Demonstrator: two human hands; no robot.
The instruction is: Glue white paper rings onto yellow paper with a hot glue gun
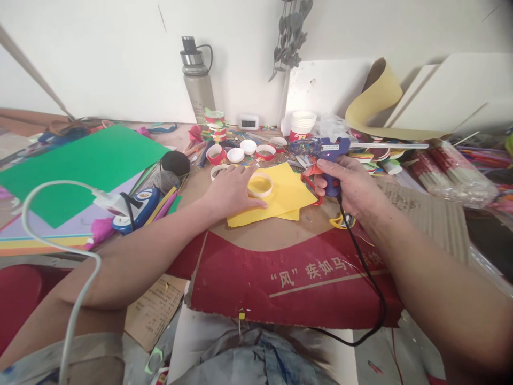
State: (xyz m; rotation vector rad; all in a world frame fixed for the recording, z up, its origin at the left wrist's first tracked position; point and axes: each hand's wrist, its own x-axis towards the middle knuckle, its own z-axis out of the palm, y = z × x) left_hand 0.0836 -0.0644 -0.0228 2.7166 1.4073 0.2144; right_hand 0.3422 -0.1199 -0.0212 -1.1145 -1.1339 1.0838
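Observation:
My left hand [231,190] lies flat on a yellow paper sheet [287,200], fingers stretched out against a white ring cut from a paper cup [260,184] that rests on the sheet. My right hand [348,188] is wrapped round the handle of a blue hot glue gun [329,151], held just right of the yellow sheet with its nozzle pointing left and a clear glue stick jutting out to the right. The gun's black cord [368,278] trails down toward me.
A red and brown cardboard piece [296,278] covers the near table. Green paper [80,166] and coloured sheets lie left, with a white cable [72,321]. Cup rings [248,147], stacked paper cups [302,125], a steel bottle [197,80] and bundled sticks [449,171] crowd the back.

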